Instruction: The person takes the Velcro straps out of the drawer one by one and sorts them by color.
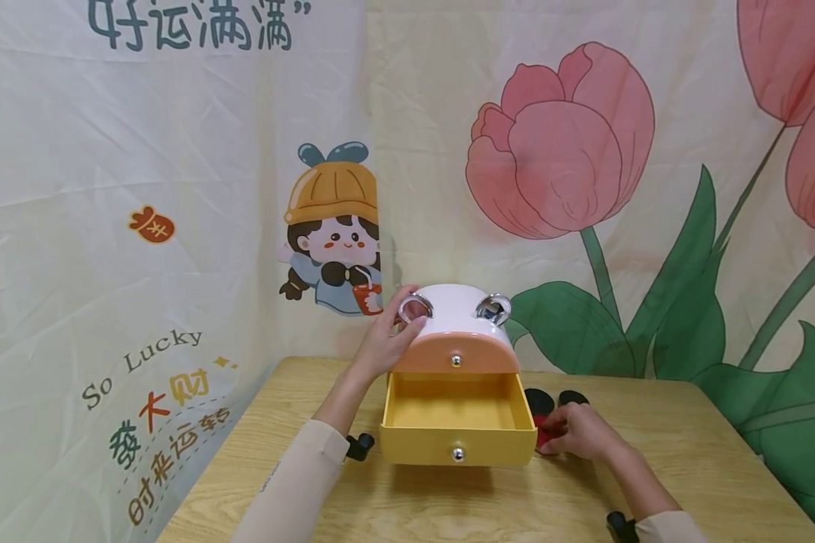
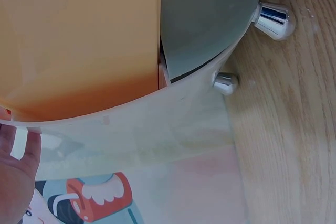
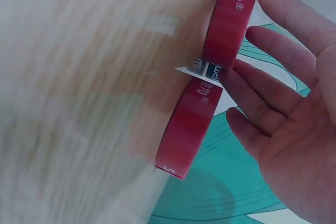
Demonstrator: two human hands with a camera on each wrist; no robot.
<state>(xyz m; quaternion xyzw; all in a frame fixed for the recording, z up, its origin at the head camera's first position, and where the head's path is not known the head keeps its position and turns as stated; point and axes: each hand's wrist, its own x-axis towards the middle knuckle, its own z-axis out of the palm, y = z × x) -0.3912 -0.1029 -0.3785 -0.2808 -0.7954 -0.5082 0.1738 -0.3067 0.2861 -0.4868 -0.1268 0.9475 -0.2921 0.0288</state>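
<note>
A small toy-like chest of drawers (image 1: 458, 309) stands on the table, with a white domed top and silver ring-shaped ears. Its orange upper drawer (image 1: 475, 353) is closed; the yellow lower drawer (image 1: 458, 445) is pulled out and has nothing inside. My left hand (image 1: 387, 339) grips the chest's upper left side by the ear, thumb in front. To the right of the chest, my right hand (image 1: 580, 434) pinches a red roll of tape (image 3: 229, 22) between thumb and fingers. A second red roll (image 3: 190, 129) lies beside it. Black round faces (image 1: 573, 397) show behind the hand.
The wooden table (image 1: 299, 422) reaches to a printed cloth backdrop (image 1: 421, 151) with tulips and a cartoon figure. Black wrist-worn devices show at the left wrist (image 1: 361, 446) and right wrist (image 1: 621, 526).
</note>
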